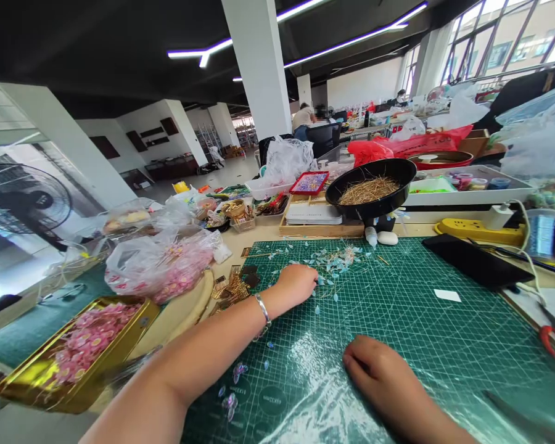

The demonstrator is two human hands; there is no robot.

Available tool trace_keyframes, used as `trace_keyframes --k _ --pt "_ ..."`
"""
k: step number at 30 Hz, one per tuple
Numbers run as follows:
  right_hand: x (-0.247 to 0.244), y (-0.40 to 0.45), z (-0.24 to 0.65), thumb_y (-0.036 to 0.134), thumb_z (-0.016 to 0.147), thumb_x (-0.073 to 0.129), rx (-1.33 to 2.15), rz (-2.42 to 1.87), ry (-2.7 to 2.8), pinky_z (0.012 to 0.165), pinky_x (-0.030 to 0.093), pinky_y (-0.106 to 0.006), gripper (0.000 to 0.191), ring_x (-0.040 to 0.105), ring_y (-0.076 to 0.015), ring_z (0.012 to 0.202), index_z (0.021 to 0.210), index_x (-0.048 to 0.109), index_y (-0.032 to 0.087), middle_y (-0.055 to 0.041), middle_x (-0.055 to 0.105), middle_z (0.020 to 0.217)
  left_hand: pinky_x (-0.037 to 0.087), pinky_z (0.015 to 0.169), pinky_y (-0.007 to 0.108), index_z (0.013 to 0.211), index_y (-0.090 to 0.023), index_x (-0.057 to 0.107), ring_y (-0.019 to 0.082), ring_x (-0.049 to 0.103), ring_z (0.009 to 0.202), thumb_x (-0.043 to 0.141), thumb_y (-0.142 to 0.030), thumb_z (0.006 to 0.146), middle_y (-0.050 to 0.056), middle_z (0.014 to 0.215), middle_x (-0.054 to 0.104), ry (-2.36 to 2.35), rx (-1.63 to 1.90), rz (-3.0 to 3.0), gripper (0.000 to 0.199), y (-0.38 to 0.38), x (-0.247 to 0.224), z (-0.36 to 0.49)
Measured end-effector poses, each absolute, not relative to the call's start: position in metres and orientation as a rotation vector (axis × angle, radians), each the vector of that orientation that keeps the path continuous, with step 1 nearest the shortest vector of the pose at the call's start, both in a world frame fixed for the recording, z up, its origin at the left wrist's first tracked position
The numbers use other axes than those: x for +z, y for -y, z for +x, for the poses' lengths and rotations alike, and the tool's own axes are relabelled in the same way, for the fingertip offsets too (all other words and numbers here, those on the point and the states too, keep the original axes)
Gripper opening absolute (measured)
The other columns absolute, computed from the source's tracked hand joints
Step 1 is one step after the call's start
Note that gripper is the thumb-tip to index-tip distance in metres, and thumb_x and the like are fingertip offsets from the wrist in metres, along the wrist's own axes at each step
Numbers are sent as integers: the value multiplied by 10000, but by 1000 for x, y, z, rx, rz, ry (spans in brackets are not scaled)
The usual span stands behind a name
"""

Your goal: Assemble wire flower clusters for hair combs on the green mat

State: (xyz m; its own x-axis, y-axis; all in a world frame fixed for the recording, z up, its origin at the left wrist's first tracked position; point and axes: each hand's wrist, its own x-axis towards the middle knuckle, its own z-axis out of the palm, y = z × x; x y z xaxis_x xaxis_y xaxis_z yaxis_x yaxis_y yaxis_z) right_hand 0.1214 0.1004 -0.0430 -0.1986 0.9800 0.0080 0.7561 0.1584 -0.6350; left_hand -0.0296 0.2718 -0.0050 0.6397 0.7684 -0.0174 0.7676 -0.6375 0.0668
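Green gridded cutting mat [420,320] covers the middle of the pale wooden worktop [263,234]; its central and right-hand squares lie bare, giving open room between the two hands. Left hand [298,282], with a silver bangle [263,311] at the wrist, rests near the mat's far left corner, fingers curled down onto a scatter of small pale-blue translucent petals [335,266] that spreads along the far edge; whether it pinches one cannot be told. Right hand [374,370] lies knuckles-up, loosely closed and holding nothing visible, on the mat toward its near edge. Beyond the far edge stands a black round bowl of straw-coloured wires [370,188]. Off the left edge sit a clear bag of pink flowers [160,265] and a gold rectangular tin of pink flowers [74,351]. A black flat case [474,262] overlaps the far right corner. Behind, a white pillar [261,68] rises in a wide workroom.
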Motion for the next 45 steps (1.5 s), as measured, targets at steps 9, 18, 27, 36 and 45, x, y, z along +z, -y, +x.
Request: trace_keyframes --k 9,18,27,36,45 --pt "-50 -104 127 362 883 422 668 -1525 1705 674 486 -329 257 580 -183 738 974 595 195 -74 619 891 439 717 283 923 -239 671 157 609 804 492 -272 836 -14 902 699 -1154 435 2425 202 -215 34 -44" --pt "-51 -98 132 406 874 472 715 -1459 1674 819 487 -359 285 624 -221 909 989 656 221 -93 675 1007 442 652 223 840 -177 635 117 590 713 574 -208 760 2 781 666 -861 306 2024 105 -173 25 -30" --pt "-39 -104 139 475 751 639 858 -1336 1260 881 422 -338 258 562 -238 946 789 684 224 -71 632 957 414 640 236 1021 -159 551 95 531 706 559 -251 793 47 956 624 -928 528 1654 246 -160 10 -18" --pt "-34 -100 138 469 731 670 1369 -1119 781 789 383 -278 273 490 -175 861 855 670 225 -17 608 908 368 578 228 777 -146 612 92 496 604 592 -255 789 -12 665 595 -989 297 1789 111 -168 9 -18" --pt "-34 -97 131 269 750 544 1664 -1037 887 720 418 -300 90 522 -157 743 789 564 191 -9 576 762 412 633 291 811 -141 574 151 502 697 392 -229 913 38 781 596 -502 401 3159 227 -156 6 -30"
